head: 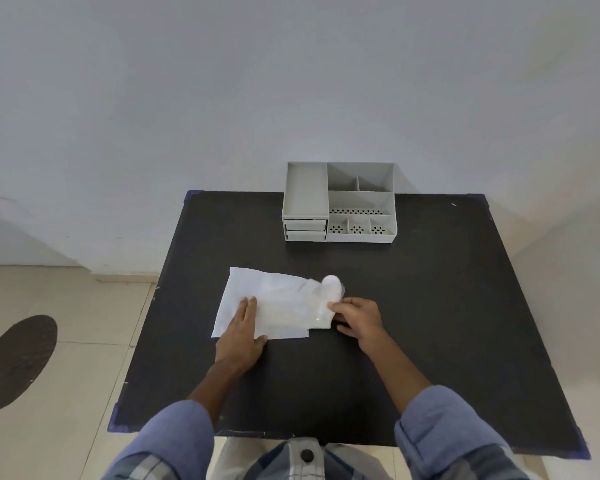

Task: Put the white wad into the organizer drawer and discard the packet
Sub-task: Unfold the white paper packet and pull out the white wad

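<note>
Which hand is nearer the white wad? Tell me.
Right. The right hand pinches the packet just below the white wad; the left hand presses the packet's far left end.

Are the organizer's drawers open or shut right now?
Shut. Both drawers sit flush with the organizer front, under its left tray; neither hand is near them.
</note>
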